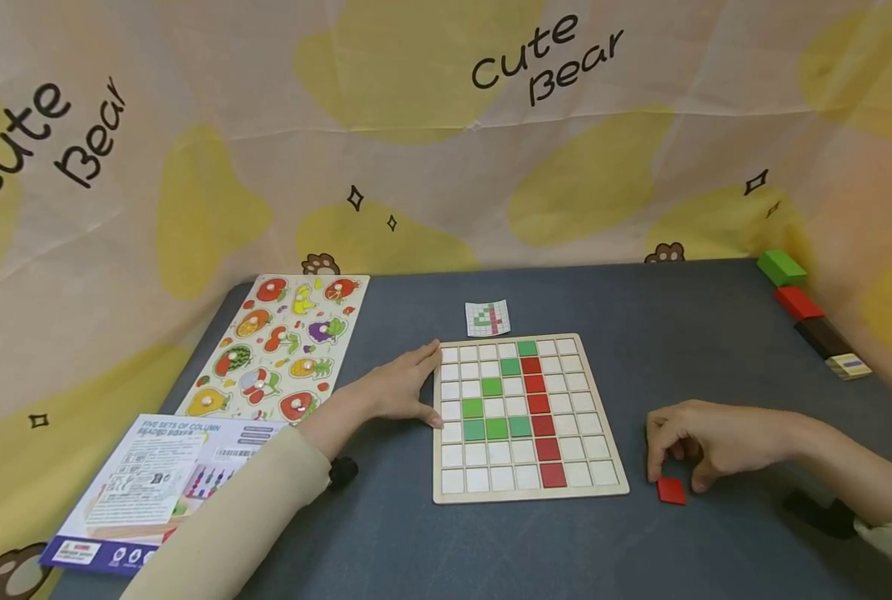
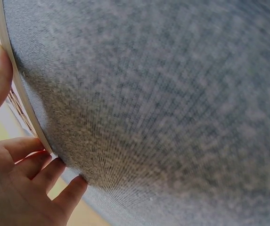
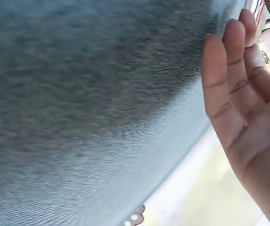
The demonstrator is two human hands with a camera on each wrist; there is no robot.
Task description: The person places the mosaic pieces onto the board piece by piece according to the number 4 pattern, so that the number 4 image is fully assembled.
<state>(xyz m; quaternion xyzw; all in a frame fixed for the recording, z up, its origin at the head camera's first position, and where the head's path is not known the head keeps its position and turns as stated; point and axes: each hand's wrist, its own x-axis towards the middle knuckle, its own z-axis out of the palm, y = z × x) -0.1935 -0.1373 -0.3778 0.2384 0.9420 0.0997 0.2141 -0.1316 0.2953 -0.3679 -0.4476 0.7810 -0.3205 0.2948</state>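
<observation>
In the head view, a square wooden grid board [image 1: 498, 453] lies on the table, with green and red tiles among its white cells. My left hand [image 1: 395, 385] touches its left edge, thumb and fingers spread; the left wrist view also shows the fingers [image 2: 47, 172] at the rim. Right of the board, a loose red square tile [image 1: 671, 491] rests on the table. Over it is my right hand [image 1: 724, 437], one fingertip beside the tile's left corner and the thumb apart on the right. The tile is not visible in the right wrist view, where several fingers [image 3: 236, 61] are loosely bent.
A small pattern card [image 1: 487, 318] lies behind the board. Green [image 1: 782, 267], red [image 1: 798, 302] and dark [image 1: 824, 340] blocks line the far right edge of the table [image 1: 686, 333]. On the left are a fruit picture board [image 1: 284, 342] and a printed box [image 1: 142, 483].
</observation>
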